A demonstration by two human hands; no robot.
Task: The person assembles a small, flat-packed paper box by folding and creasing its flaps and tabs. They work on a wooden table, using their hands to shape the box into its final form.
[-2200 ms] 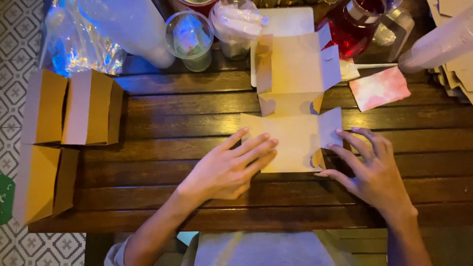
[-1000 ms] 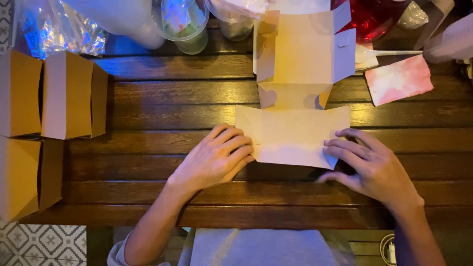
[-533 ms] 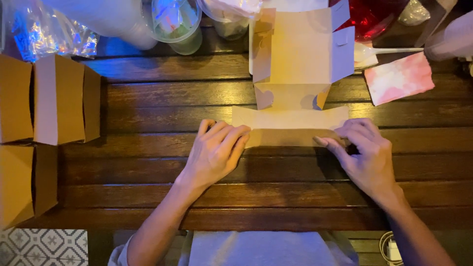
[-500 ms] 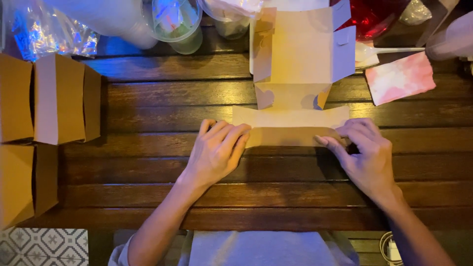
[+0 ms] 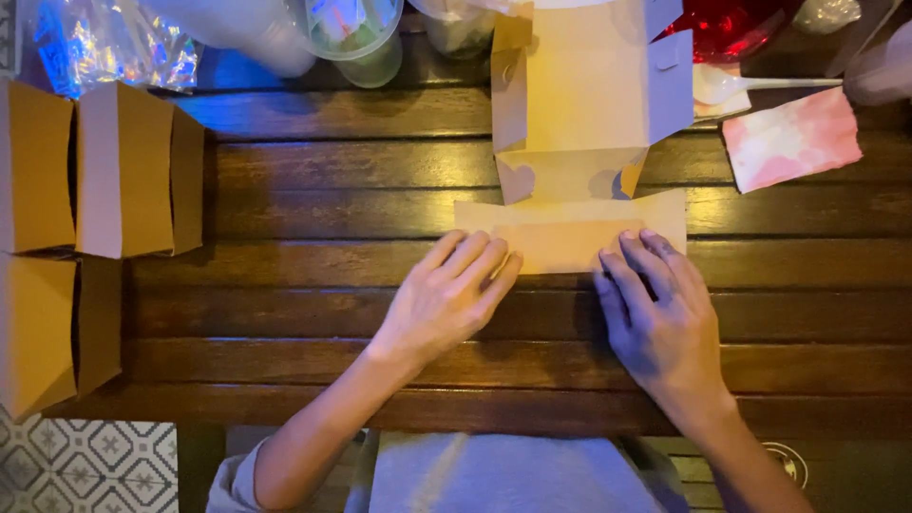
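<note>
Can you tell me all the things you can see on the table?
flat cardboard box: one, tan, top middle, near flap folded over
folded boxes: several, tan, left edge
plastic cup: one, clear, top
shiny bag: one, blue glints, top left
red thing: one, top right, unclear
plastic spoon: one, white, top right
napkin: one, pink and white, right
table: one, dark wooden slats
left hand: pressing the flap
right hand: pressing the flap
</note>
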